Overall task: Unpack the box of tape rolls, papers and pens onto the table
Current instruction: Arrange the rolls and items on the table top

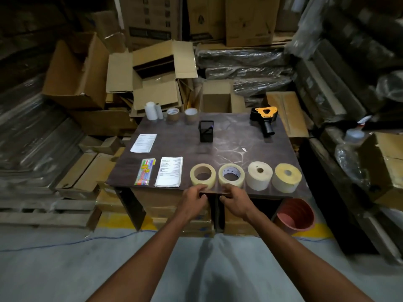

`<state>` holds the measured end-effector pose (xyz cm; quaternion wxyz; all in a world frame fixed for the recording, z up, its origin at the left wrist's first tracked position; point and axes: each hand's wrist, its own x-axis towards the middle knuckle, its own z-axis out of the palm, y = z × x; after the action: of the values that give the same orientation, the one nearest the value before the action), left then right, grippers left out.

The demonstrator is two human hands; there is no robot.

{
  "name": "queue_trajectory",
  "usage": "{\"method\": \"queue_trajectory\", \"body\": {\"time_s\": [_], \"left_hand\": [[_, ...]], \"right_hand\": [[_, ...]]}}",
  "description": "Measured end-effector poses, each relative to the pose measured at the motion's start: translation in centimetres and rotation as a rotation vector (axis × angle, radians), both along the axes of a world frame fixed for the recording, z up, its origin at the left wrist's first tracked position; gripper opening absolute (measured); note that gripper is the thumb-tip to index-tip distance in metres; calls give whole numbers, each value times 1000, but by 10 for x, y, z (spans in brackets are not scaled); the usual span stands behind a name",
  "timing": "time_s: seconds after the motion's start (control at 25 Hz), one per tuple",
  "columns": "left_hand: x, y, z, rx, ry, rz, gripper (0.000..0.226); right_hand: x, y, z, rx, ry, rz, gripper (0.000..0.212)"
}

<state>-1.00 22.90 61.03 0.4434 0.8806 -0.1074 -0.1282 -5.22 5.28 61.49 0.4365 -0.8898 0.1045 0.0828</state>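
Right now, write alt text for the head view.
Both hands, left hand and right hand, pinch a thin dark piece at the near edge of a dark table. On it lie four tape rolls in a row, papers, a pen pack, a black mesh cup and a tape dispenser.

I can read nothing here: print on the two paper sheets (143, 143) (169, 171), the pen pack (145, 171) and the stacked cartons (150, 20) is too blurred.
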Motion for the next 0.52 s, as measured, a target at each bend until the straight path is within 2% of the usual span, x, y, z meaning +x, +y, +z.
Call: {"method": "queue_trajectory", "body": {"time_s": [0.16, 0.28, 0.52], "left_hand": [[49, 14, -11, -40, 25, 66, 51], [95, 23, -15, -36, 25, 131, 44], [207, 38, -10, -69, -21, 239, 38]], "right_hand": [[49, 12, 3, 6, 6, 21, 52], [102, 19, -3, -7, -10, 20, 50], [238, 21, -24, 105, -63, 77, 43]]}}
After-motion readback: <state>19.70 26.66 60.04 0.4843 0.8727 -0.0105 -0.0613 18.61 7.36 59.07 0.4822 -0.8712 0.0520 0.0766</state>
